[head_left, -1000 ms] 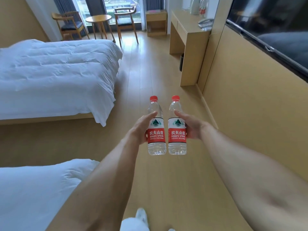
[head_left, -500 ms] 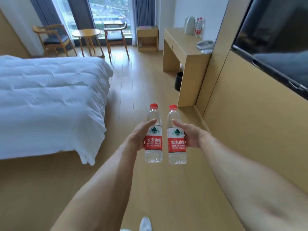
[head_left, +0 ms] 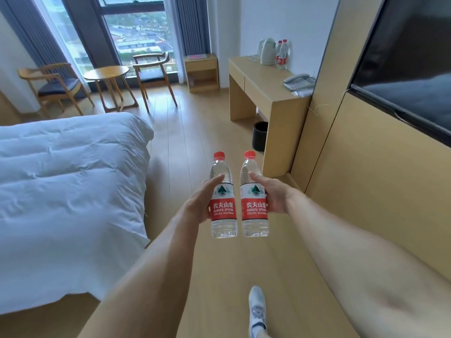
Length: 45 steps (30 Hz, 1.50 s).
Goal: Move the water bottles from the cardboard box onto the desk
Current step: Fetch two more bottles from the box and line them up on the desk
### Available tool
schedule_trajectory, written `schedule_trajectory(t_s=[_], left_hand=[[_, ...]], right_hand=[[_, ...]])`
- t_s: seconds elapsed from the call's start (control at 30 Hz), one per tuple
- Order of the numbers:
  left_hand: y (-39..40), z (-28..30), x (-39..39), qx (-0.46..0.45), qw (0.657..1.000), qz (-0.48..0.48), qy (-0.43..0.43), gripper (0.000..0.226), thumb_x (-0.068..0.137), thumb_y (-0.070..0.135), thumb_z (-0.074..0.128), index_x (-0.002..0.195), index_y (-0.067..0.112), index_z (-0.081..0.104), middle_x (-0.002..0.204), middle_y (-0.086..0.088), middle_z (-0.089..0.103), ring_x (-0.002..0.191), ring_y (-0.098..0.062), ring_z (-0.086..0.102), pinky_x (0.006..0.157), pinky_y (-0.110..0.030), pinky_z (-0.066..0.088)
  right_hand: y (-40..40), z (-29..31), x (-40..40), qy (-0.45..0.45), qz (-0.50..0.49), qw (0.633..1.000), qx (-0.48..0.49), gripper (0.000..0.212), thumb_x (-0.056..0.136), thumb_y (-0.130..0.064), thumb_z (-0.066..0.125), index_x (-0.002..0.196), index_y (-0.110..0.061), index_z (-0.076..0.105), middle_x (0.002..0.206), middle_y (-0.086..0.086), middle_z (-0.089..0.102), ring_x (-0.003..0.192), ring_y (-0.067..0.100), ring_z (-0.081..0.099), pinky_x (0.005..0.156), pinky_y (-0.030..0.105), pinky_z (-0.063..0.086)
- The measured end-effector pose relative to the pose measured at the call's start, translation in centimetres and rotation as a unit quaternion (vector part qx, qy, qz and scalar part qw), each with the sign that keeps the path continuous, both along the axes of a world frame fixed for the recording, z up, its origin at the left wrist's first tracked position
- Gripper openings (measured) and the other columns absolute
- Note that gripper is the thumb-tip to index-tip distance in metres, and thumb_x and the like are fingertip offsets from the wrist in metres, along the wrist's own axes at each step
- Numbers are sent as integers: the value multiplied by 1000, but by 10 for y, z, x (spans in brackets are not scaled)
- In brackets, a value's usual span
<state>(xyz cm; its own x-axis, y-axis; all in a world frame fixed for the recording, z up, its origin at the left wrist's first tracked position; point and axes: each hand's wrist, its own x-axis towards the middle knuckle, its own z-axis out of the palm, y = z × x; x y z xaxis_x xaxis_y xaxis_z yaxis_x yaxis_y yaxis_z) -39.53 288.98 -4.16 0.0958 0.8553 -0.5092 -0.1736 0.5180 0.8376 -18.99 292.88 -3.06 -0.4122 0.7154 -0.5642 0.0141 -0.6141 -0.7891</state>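
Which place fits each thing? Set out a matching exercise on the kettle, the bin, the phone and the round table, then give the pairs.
Things:
1. kettle
2. bin
3. phone
4. round table

Places:
A. between two chairs by the window
B. on the floor under the desk
C. at the desk's far end, beside two bottles
D. at the desk's near end

Pairs: 1-C, 2-B, 3-D, 4-A

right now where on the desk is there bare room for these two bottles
The desk shows a bare stretch along its near and left part, between the front edge and the telephone. It is crowded at the far corner by the wall, where the kettle and two bottles already there stand. Each hand holds one bottle.
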Motion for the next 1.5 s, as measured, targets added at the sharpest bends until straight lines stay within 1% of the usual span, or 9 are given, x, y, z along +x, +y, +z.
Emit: schedule_trajectory(t_s=[0.2,0.43,0.6,0.83,0.93,1.03,1.2,1.4,1.5], left_hand=[[118,-3,-27,4,1000,7,17,62,93,51,61,138,9,50,131,-25,63,102,-35,66,93,-50,56],[270,10,-54,6,1000,26,5,64,93,51,62,139,8,48,135,-26,60,109,-39,62,105,-57,48],[348,11,-74,8,998,56,-9,63,93,48,64,138,8,48,134,-27,60,105,-37,63,102,-55,50],[459,-7,-112,-3,998,62,-25,60,93,48,65,136,10,50,129,-24,64,94,-33,68,93,-50,55],[516,-19,-133,-9,998,57,-35,59,92,46,66,135,9,52,128,-24,65,97,-34,67,98,-53,54],[579,-28,-162,-15,998,51,-42,56,93,43,66,135,9,53,129,-25,65,100,-35,65,102,-55,51],[690,-22,-209,-27,999,13,-38,53,94,43,65,134,10,52,113,-20,68,83,-29,69,93,-50,55],[810,-9,-242,-20,999,-27,-43,53,93,43,66,133,11,52,100,-16,70,76,-26,70,79,-44,60],[862,-12,-251,-20,999,-31,-24,53,92,45,68,131,12,54,100,-16,70,75,-25,70,74,-41,61]], right_hand=[[125,-12,-29,4,27,1000,-1,61,91,-56,59,132,-11,51,127,19,66,119,38,63,107,56,45],[286,-1,-61,5,59,998,-4,63,91,-57,59,133,-10,52,123,17,69,115,36,66,103,55,48],[374,3,-83,5,69,998,-7,64,90,-57,61,133,-9,52,121,17,70,111,36,68,98,54,51],[483,-13,-119,2,59,998,-16,63,91,-57,59,132,-11,53,123,17,69,116,37,65,103,56,48],[538,-26,-139,4,45,999,-24,65,89,-58,60,133,-11,53,120,17,71,113,36,67,100,55,50],[597,-37,-164,3,30,999,-31,68,88,-59,60,136,-11,52,124,17,69,117,37,64,101,55,49],[693,-36,-205,-5,-8,999,-44,67,90,-58,60,138,-12,52,126,18,67,120,37,62,104,56,47],[795,-25,-236,1,-45,999,-27,64,91,-59,59,136,-14,55,128,17,67,124,38,59,107,57,44],[842,-25,-242,-6,-71,997,-22,68,88,-59,63,136,-11,56,126,17,67,116,36,64,106,57,44]])
